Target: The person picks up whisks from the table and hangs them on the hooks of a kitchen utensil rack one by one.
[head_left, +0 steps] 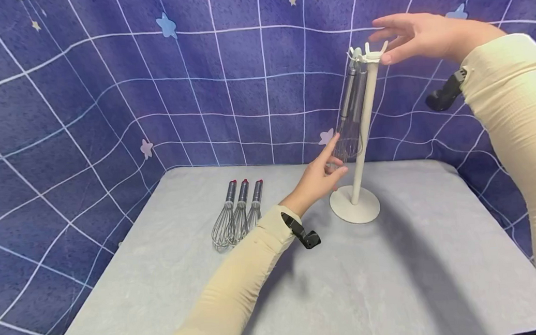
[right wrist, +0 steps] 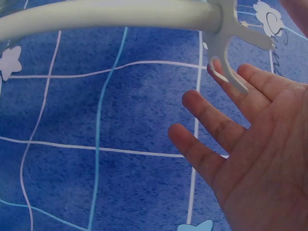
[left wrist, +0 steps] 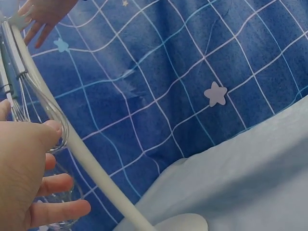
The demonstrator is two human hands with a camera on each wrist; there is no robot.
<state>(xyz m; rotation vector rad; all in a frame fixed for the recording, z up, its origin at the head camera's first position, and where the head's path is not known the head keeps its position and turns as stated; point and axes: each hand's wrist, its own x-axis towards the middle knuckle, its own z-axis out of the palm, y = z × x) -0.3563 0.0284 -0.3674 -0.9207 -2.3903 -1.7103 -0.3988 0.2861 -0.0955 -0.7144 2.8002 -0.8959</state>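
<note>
A white stand (head_left: 366,121) with a round base and a hooked top stands on the table. Metal whisks (head_left: 348,97) hang from the hooks on its left side, handles up and wire loops down. My left hand (head_left: 317,178) is beside the hanging wires with its fingers mostly extended; in the left wrist view the thumb (left wrist: 50,132) overlaps the whisk wires, and I cannot tell whether it touches them. My right hand (head_left: 419,36) is spread at the stand's top, its thumb close to the hooks (right wrist: 233,45), holding nothing.
Three whisks (head_left: 240,211) with red-tipped handles lie side by side on the grey table (head_left: 173,278), left of the stand. A blue gridded curtain (head_left: 226,98) hangs behind and along the left side of the table.
</note>
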